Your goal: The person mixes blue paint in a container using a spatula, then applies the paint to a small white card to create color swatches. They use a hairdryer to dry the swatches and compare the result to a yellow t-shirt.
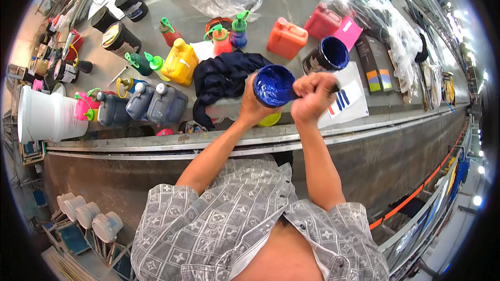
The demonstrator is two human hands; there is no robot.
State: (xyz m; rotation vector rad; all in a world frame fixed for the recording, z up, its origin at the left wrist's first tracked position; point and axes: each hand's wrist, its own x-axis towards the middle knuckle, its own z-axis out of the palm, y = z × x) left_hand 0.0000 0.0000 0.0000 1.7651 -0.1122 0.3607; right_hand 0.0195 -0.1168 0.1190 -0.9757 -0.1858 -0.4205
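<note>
Your left hand (252, 103) cups the tub of blue paste (275, 84) over the worktop's (291, 1) near side; your right hand (311, 93), just right, fists a dark handle (334, 86) lying roughly left-to-right.

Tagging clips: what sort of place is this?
Probably a printing or paint workshop: the left hand holds a tub of blue ink or paint, a white sheet bears blue swatches, and a yellow jerrycan stands on the workbench.
</note>
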